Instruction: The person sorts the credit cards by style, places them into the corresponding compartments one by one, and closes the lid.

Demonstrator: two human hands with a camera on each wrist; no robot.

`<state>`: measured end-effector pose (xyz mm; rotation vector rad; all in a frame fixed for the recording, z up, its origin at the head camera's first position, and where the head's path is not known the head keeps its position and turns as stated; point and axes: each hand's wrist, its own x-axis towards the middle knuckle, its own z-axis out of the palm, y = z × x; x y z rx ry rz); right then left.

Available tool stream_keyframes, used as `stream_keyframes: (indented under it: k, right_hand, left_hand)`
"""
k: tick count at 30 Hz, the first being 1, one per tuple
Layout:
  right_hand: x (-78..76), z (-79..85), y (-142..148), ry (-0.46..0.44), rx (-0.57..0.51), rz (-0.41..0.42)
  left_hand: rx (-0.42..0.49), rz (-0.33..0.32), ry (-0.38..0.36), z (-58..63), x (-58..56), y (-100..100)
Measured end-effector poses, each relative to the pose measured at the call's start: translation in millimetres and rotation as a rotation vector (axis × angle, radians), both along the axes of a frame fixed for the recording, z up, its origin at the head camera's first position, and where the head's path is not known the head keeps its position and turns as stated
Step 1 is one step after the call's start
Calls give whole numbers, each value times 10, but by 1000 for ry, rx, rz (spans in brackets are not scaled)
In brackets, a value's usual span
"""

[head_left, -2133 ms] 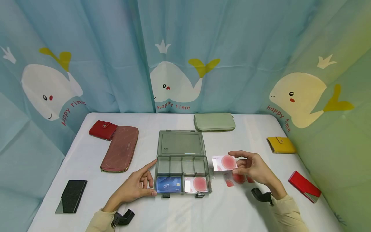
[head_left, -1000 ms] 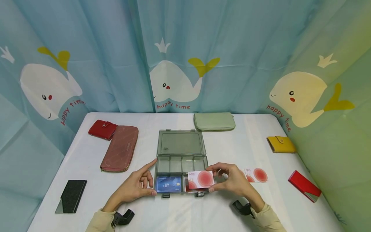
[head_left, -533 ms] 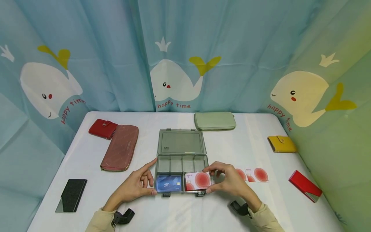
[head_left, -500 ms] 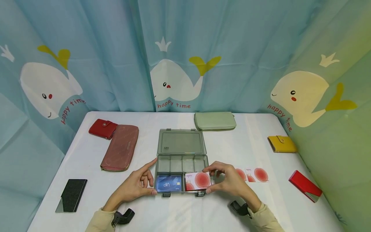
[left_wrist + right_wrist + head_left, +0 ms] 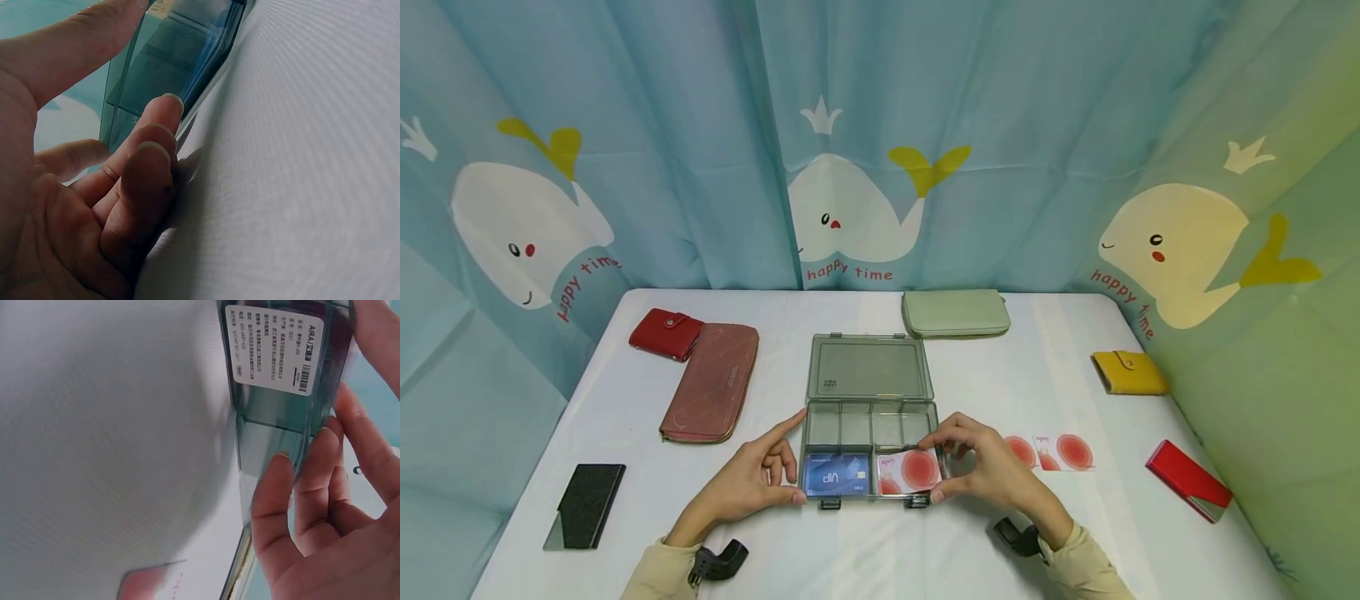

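An open smoky-green plastic compartment box (image 5: 870, 373) lies mid-table, its lid folded back. My left hand (image 5: 745, 479) holds the box's left side, thumb at the front corner and index finger toward the back. A blue VIP card (image 5: 837, 475) fills the front left compartment. My right hand (image 5: 981, 467) pinches the right end of a pink-and-white card (image 5: 906, 472), thumb in front and index finger behind. That card is down in the front right compartment, slightly askew. Whatever lies beneath it is hidden. In the right wrist view, a white label (image 5: 275, 350) shows on the box.
Two pink cards (image 5: 1063, 452) lie right of the box, one partly behind my right hand. Around the table are a green wallet (image 5: 956, 314), yellow wallet (image 5: 1129, 373), red card case (image 5: 1189, 481), brown-red wallet (image 5: 711, 383), red wallet (image 5: 666, 333) and black card holder (image 5: 587, 507).
My right hand has brought the pink card leftward from above the loose cards to the box. It has lowered it into the front right compartment. My left hand has stayed at the box.
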<state>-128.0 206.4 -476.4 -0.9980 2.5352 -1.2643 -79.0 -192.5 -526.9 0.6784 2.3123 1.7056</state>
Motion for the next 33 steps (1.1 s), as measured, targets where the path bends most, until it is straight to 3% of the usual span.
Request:
stream_keyframes:
  k: [7, 16, 25, 33]
  right_hand:
    - [12, 75, 108, 33, 31, -51]
    - [-121, 144, 645, 152, 77, -179]
    - [-187, 105, 1136, 128, 186, -227]
    - [-175, 15, 1249, 68, 257, -241]
  left_hand:
    - [-8, 8, -3, -4, -1, 1]
    - [-9, 10, -14, -13, 6, -3]
    - [-12, 16, -24, -9, 7, -7]
    - [5, 3, -10, -29, 3, -3]
